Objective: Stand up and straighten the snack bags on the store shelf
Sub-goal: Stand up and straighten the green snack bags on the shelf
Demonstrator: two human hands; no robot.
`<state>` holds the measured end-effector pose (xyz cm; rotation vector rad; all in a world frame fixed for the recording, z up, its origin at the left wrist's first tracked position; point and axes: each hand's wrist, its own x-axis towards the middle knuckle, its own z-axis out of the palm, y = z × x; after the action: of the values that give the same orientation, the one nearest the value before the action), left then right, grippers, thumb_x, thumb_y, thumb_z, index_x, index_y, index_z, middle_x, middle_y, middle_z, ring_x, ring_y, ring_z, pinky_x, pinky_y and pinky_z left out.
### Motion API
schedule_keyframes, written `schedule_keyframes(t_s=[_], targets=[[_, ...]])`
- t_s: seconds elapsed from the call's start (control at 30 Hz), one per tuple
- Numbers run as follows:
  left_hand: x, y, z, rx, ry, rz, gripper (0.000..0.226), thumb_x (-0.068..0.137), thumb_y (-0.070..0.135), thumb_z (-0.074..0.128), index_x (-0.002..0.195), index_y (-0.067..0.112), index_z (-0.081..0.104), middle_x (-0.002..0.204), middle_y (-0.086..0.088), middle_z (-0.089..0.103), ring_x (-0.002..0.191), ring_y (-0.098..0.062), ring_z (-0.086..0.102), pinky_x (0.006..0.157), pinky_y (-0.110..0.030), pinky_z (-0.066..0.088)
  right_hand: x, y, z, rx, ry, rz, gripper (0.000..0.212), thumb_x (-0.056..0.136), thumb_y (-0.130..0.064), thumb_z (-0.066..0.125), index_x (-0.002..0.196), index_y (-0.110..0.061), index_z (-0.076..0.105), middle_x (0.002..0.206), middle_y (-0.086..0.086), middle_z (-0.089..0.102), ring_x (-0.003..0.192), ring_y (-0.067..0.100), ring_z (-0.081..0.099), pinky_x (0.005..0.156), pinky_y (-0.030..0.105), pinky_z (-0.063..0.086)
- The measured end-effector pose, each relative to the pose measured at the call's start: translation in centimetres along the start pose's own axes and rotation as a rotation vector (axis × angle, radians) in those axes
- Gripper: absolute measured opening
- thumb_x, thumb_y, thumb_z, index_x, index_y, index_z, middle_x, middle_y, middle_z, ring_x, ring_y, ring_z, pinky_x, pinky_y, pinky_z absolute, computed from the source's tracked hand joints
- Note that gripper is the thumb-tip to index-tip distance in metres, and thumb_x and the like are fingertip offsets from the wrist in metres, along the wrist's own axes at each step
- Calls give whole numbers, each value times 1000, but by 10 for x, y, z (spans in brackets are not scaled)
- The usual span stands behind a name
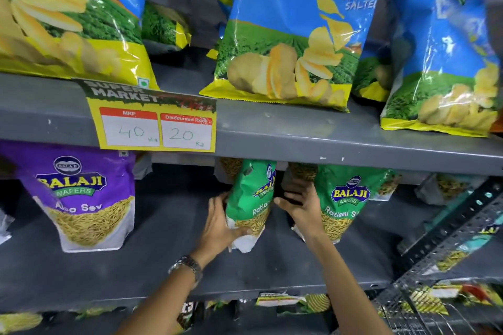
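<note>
A green Balaji Ratlami Sev bag stands on the middle grey shelf, turned partly sideways. My left hand, a watch on its wrist, grips this bag's lower left side with the thumb across its front. My right hand reaches into the dark gap to the bag's right, fingers curled around something dark that I cannot make out. A second green Ratlami Sev bag stands upright just right of that hand. A purple Aloo Sev bag stands upright at the left.
Blue Crunchex chip bags line the upper shelf, which carries a yellow price tag. A perforated metal upright and more bags sit at the right. A lower shelf with snack packs shows below.
</note>
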<state>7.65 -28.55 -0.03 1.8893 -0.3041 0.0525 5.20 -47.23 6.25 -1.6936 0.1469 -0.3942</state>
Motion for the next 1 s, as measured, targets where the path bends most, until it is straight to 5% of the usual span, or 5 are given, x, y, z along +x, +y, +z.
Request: schedule_keyframes(t_s=[0.17,0.37,0.57,0.8,1.0], targets=[[15,-13,-36,181,-116,-8,104,45,69,69,131,19,39,123,3,54,115,-20,49,93,-37,43,11,11,5,-98,-140,131,86,59,-8,85,130,-7,36,125,7,54,112,23,55,93,35,49],[18,-16,-47,118,-78,18,93,61,21,84,136,12,31,137,-8,48,128,-23,44,106,-44,38,1,11,21,9,-161,183,64,65,1,79,118,-7,46,104,3,65,83,4,65,63,15,54],[6,-21,-35,-83,1,-96,103,44,60,82,129,24,36,129,0,58,118,-15,56,99,-47,47,-7,15,25,6,-89,135,56,65,0,79,111,-7,48,95,-4,65,82,4,62,60,11,51],[-3,-8,-26,-93,107,-40,100,52,62,71,133,15,35,134,-3,49,124,-14,47,99,-34,45,-15,18,30,-33,-22,73,60,69,-10,79,116,-15,42,102,-12,59,93,9,60,64,8,50],[-83,22,38,-349,347,33,52,72,45,69,115,25,48,120,9,53,111,-1,53,90,-17,44,-44,6,-14,156,703,-140,36,89,-21,59,120,-13,43,103,-5,52,81,-12,51,71,7,42]])
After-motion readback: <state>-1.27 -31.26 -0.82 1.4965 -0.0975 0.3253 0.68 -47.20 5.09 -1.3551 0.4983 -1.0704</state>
